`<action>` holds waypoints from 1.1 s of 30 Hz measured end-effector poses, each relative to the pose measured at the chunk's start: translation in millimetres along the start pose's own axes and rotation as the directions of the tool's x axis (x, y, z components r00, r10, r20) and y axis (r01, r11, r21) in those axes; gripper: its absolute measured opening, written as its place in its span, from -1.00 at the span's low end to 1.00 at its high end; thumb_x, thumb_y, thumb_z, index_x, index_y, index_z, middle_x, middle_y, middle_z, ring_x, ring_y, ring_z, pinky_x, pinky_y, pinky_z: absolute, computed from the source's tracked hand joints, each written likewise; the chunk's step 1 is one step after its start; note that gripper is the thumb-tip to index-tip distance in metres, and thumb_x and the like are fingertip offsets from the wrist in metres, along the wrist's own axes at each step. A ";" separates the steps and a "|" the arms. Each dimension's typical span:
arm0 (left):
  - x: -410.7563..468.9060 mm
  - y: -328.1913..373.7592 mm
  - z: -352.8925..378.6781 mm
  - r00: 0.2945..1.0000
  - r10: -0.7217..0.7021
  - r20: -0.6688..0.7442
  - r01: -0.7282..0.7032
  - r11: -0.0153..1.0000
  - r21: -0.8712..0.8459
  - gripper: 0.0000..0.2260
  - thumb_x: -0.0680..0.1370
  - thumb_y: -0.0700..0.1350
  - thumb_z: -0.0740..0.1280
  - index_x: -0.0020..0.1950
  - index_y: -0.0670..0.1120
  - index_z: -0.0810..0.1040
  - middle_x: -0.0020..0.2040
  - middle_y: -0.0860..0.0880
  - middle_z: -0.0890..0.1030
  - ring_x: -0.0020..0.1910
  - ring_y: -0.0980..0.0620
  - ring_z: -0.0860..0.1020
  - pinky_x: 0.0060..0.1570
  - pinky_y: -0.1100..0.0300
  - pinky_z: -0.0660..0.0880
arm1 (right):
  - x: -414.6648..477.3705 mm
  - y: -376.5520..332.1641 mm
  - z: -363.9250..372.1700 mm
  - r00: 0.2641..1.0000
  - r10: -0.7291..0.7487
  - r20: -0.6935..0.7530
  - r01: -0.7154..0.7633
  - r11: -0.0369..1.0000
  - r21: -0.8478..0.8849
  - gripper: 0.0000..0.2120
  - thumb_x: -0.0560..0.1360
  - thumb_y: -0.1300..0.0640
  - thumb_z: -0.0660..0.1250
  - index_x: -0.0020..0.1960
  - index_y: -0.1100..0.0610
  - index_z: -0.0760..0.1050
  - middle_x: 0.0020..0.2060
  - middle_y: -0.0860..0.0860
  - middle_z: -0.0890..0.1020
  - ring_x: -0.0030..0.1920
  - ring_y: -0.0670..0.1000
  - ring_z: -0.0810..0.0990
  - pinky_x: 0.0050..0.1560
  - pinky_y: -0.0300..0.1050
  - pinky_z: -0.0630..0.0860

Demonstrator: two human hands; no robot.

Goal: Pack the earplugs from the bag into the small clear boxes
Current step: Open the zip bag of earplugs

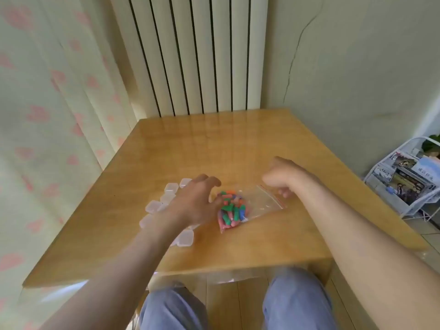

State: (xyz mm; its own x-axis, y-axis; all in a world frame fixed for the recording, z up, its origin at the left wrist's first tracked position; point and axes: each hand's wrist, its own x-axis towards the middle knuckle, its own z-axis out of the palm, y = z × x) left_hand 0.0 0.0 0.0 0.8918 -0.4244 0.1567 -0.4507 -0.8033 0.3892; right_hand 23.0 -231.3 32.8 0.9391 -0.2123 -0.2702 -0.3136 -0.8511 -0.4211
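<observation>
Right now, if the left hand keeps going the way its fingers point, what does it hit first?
Probably the bag: the left hand reaches right, fingers spread just above the earplugs end. Height over it is unclear.

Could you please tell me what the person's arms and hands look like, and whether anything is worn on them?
Both forearms are bare, with no sleeves in view. The left hand and right hand wear no gloves, and no rings, watch or bracelets are visible. Light blue trousers cover the knees.

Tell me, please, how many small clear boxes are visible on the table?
About 7 small clear boxes, clustered left of the bag: some beyond the left hand, some nearer. More may hide under it.
</observation>
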 end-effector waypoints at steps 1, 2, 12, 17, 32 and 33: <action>2.9 1.9 4.9 1.000 0.003 0.029 -0.004 1.000 0.004 -0.61 0.59 0.04 0.31 0.39 -0.06 0.48 0.24 -0.04 0.51 0.21 -0.05 0.51 0.16 0.12 0.45 | 5.7 4.6 5.5 0.997 0.044 0.062 -0.048 0.997 0.064 -0.84 0.45 0.21 0.18 0.01 0.18 0.43 -0.15 0.19 0.63 -0.29 0.16 0.66 -0.29 -0.03 0.65; 6.0 4.4 8.0 0.999 0.021 0.038 -0.021 1.000 0.005 -0.62 0.59 0.04 0.31 0.37 -0.06 0.49 0.23 -0.04 0.51 0.19 -0.05 0.51 0.14 0.14 0.45 | 8.7 5.8 8.4 0.992 0.063 0.113 -0.079 0.987 0.141 -0.83 0.46 0.24 0.18 0.02 0.21 0.46 -0.13 0.21 0.66 -0.27 0.19 0.68 -0.24 0.04 0.67; 22.0 6.8 37.3 0.990 0.118 0.072 -0.123 0.991 0.061 -0.71 0.58 0.06 0.29 0.23 -0.06 0.55 0.09 -0.05 0.53 0.01 -0.09 0.53 0.06 0.00 0.51 | 37.6 22.4 13.6 0.958 -0.009 0.286 -0.166 0.797 0.581 -0.78 0.49 0.41 0.33 0.13 0.34 0.50 -0.30 0.21 0.70 -0.46 0.05 0.63 -0.43 -0.17 0.55; 22.8 8.1 33.1 0.992 0.094 0.080 -0.097 0.995 0.038 -0.72 0.55 0.02 0.34 0.21 -0.08 0.57 0.12 -0.05 0.53 0.02 -0.10 0.54 0.07 0.00 0.52 | 39.2 26.6 12.9 0.906 -0.101 0.410 -0.242 0.671 0.701 -0.93 0.55 0.33 0.30 -0.09 0.27 0.54 -0.33 0.16 0.67 -0.42 0.03 0.60 -0.47 -0.20 0.53; 36.9 54.4 -30.5 0.953 -0.231 0.198 0.279 0.406 -0.870 -0.91 0.56 -0.29 0.35 0.03 -0.30 0.57 -0.14 -0.23 0.63 -0.21 -0.13 0.63 -0.20 0.07 0.61 | -2.9 -4.3 -9.1 0.775 -0.534 0.339 -0.071 0.459 0.886 -0.86 0.34 0.16 0.45 -0.19 0.19 0.52 -0.36 0.10 0.61 -0.43 0.02 0.61 -0.44 -0.16 0.59; 35.5 52.3 -33.2 0.954 -0.201 0.221 0.284 0.377 -0.881 -0.90 0.55 -0.31 0.37 0.05 -0.29 0.56 -0.14 -0.22 0.64 -0.20 -0.12 0.64 -0.19 0.07 0.62 | -4.4 -5.3 -7.6 0.770 -0.538 0.343 -0.072 0.461 0.884 -0.85 0.35 0.15 0.45 -0.18 0.20 0.52 -0.37 0.10 0.60 -0.44 0.01 0.60 -0.46 -0.16 0.58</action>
State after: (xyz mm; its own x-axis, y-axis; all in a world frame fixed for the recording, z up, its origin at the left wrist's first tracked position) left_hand 9.3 -43.2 56.0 0.9330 -0.3358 -0.1295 0.1176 -0.0555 0.9915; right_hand 21.6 -229.4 42.8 0.8436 0.4588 -0.2791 -0.3369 0.0475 -0.9403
